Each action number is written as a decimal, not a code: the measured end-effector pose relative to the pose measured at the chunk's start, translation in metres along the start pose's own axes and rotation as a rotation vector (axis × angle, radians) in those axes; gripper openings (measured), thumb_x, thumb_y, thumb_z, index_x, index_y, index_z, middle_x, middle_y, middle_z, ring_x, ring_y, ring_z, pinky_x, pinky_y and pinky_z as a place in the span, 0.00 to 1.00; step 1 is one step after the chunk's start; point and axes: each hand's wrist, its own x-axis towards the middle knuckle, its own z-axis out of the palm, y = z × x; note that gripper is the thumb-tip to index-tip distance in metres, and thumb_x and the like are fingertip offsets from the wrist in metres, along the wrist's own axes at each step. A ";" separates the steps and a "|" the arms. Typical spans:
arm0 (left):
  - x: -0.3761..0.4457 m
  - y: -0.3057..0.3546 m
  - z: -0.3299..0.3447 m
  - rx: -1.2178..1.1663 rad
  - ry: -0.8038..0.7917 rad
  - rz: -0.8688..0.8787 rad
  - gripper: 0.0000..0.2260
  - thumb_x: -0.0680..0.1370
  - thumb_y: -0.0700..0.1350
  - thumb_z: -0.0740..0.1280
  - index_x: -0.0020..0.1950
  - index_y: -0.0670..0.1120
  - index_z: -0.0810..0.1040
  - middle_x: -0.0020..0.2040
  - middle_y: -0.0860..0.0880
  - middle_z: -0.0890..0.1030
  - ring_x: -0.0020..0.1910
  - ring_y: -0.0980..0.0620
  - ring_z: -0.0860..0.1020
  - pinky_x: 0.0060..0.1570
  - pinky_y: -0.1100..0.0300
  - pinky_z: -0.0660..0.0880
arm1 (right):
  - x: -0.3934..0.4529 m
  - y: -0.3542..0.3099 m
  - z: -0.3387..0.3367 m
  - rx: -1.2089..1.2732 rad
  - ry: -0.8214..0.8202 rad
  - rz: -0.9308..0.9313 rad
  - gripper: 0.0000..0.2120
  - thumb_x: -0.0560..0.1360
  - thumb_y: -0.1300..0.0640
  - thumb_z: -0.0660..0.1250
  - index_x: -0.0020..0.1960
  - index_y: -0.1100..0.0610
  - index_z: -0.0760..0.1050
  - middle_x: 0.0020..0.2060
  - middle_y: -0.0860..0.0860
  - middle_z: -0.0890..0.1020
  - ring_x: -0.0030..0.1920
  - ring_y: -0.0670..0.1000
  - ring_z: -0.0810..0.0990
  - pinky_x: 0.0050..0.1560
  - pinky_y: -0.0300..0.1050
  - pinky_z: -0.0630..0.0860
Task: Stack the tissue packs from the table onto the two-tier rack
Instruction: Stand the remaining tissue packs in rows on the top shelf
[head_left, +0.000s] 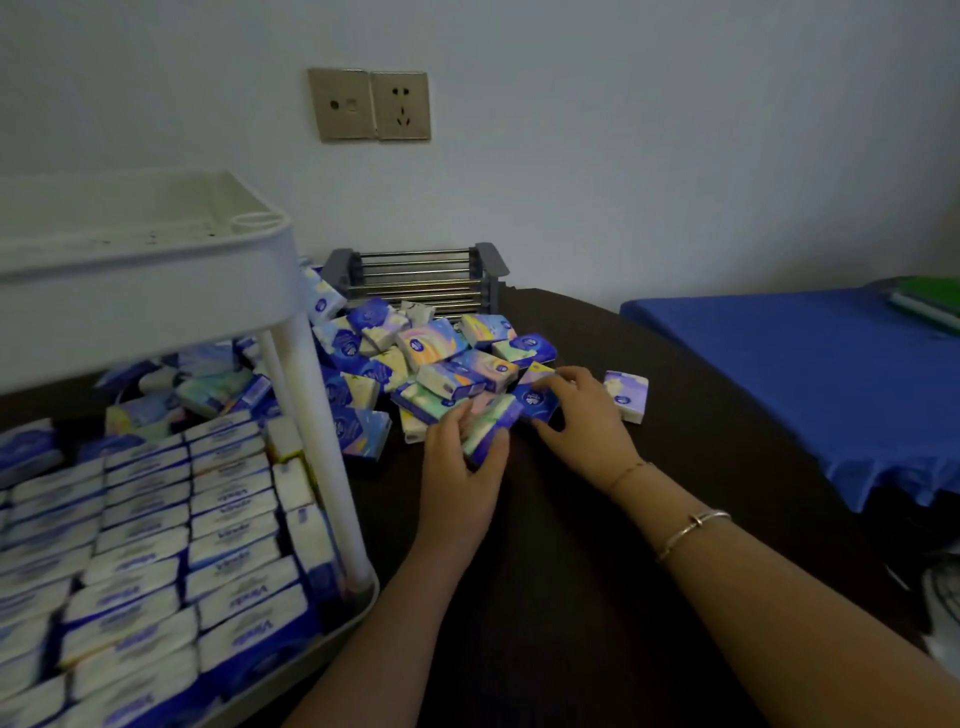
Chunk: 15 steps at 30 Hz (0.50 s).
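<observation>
Head: rack (156, 291) lower tier – packed tissue packs (228, 519); upper bare.

Brightness: dim, bluish cast overall
Brightest area: pale wall (623, 130) toward 12 o'clock
Darkest area: table (545, 597) toward 6 o'clock, nearly black
Shadows: soft, no hard edges
Blur: rack (156, 270) at 9 o'clock smeared; printing on packs illegible
Distortion: wide-angle bending at the edges

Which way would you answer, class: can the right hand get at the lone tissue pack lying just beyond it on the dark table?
Probably yes. The lone tissue pack lies beside the right hand, apart from the pile, with nothing on it.
</observation>
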 end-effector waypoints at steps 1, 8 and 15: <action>-0.001 0.002 -0.001 -0.038 -0.003 -0.024 0.23 0.79 0.52 0.63 0.73 0.51 0.65 0.69 0.54 0.69 0.66 0.61 0.67 0.56 0.71 0.65 | -0.002 -0.002 -0.002 0.065 -0.003 0.009 0.23 0.72 0.51 0.70 0.66 0.48 0.69 0.67 0.50 0.65 0.65 0.51 0.68 0.67 0.48 0.69; -0.003 0.009 -0.006 -0.165 -0.097 -0.093 0.22 0.80 0.53 0.60 0.74 0.55 0.63 0.62 0.60 0.71 0.51 0.69 0.73 0.41 0.75 0.70 | -0.035 -0.022 -0.025 0.349 -0.123 -0.113 0.37 0.67 0.55 0.75 0.70 0.47 0.59 0.68 0.45 0.62 0.64 0.39 0.65 0.59 0.31 0.69; 0.002 0.008 -0.005 -0.316 -0.187 -0.206 0.22 0.75 0.49 0.70 0.66 0.53 0.67 0.56 0.58 0.77 0.50 0.64 0.76 0.41 0.71 0.71 | -0.044 -0.038 -0.036 0.469 -0.121 -0.258 0.40 0.68 0.55 0.75 0.71 0.41 0.56 0.70 0.40 0.63 0.67 0.35 0.64 0.61 0.29 0.70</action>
